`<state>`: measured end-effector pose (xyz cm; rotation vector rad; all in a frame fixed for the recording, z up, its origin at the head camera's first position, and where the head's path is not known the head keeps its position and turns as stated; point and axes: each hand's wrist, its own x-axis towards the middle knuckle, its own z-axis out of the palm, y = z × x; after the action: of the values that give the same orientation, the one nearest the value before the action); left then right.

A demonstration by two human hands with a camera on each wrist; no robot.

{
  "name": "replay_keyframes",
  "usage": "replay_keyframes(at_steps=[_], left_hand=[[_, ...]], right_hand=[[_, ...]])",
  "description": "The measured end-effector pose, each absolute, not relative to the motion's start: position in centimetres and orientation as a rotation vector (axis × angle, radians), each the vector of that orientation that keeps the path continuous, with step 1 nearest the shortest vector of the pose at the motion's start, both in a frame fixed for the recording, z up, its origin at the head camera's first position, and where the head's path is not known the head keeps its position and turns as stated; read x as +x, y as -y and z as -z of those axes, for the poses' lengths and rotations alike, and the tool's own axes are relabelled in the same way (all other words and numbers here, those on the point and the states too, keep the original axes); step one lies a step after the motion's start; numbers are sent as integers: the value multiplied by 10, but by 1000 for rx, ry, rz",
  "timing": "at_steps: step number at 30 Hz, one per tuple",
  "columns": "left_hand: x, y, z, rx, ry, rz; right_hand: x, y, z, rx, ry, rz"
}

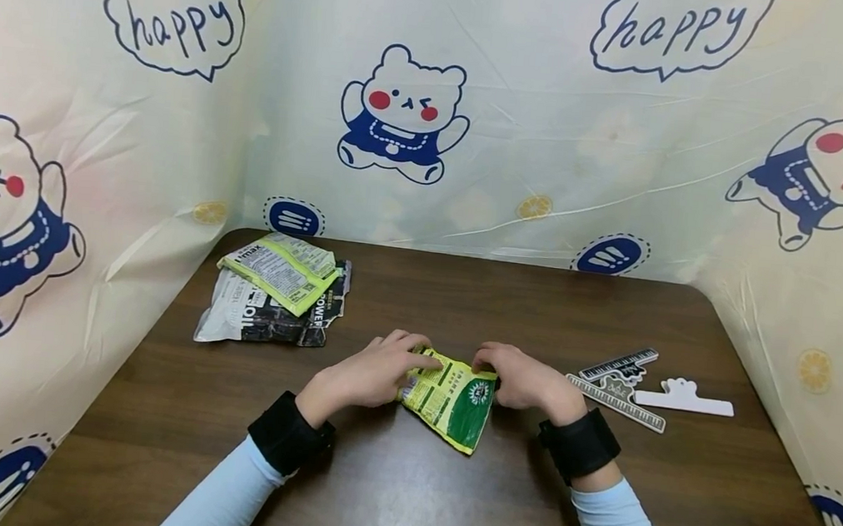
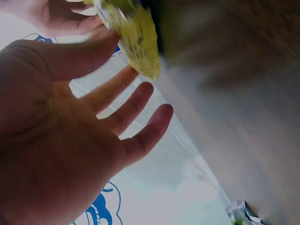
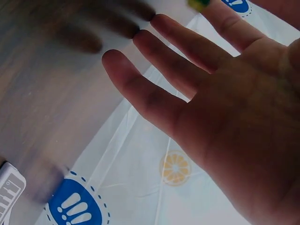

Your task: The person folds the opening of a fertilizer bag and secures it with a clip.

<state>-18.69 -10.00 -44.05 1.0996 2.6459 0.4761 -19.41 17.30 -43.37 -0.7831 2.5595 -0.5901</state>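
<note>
Between the two hands is a yellow-and-green printed packet (image 1: 450, 403), tilted, with its lower corner toward the front of the table. The left hand (image 1: 370, 373) pinches its upper left part between thumb and index finger. In the left wrist view the packet (image 2: 140, 44) shows at the thumb tip, and the other fingers of the left hand (image 2: 70, 122) stand apart from it. At the upper right corner, the right hand (image 1: 527, 381) pinches the packet. The right wrist view shows that hand's remaining fingers (image 3: 145, 96) extended, with only a sliver of packet visible.
At the back left, another yellow-green packet (image 1: 285, 272) lies on a black-and-silver bag (image 1: 266, 316). To the right lie a white clip (image 1: 688, 403), a keyboard-patterned clip (image 1: 616, 404) and a dark clip (image 1: 616, 365). Printed curtains (image 1: 515, 137) surround the brown table (image 1: 400, 503).
</note>
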Motion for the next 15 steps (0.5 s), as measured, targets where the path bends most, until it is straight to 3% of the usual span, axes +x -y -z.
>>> replay_keyframes(at_steps=[15], left_hand=[[-181,84,440,1137,-2798,-647]], right_hand=[[-197,-175,430,-929,-2539,747]])
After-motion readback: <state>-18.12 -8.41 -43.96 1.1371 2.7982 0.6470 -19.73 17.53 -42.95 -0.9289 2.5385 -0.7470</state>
